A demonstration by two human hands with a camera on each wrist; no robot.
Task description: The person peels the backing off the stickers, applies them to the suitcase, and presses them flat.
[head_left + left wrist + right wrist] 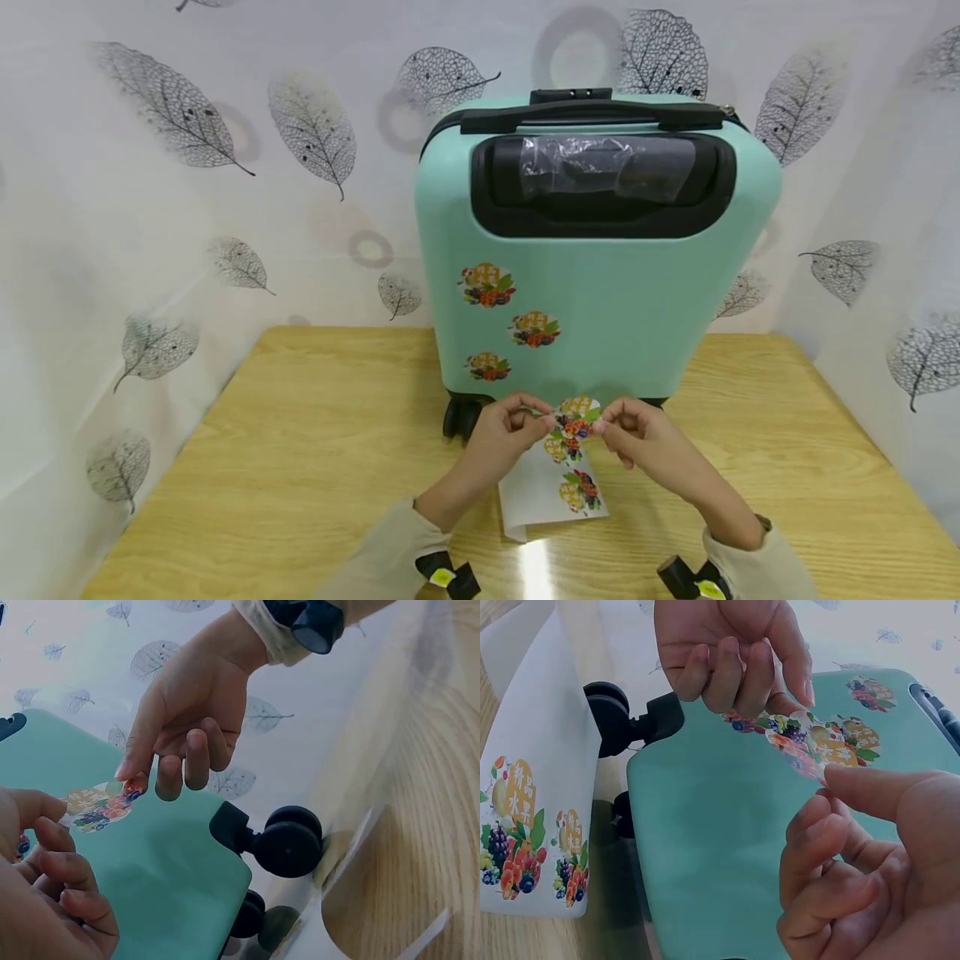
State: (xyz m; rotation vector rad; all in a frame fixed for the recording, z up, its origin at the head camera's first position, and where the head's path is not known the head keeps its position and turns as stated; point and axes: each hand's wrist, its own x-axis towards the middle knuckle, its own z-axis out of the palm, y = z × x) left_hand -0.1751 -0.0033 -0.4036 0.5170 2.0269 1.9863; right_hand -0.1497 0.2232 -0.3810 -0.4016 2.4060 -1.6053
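Fingers (142, 741) pinching thin sticker (577, 412), smooth-shelled suitcase (622, 308)

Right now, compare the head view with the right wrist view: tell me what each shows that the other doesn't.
Only the head view: clear plastic film on the suitcase, and the person's beige sleeves.

Only the right wrist view: the palm side of the left hand, three fingers folded toward it.

Both: the left hand and right hand pinching a sticker between them, the white sheet with more fruit designs, a black wheel and the leaf-patterned wall.
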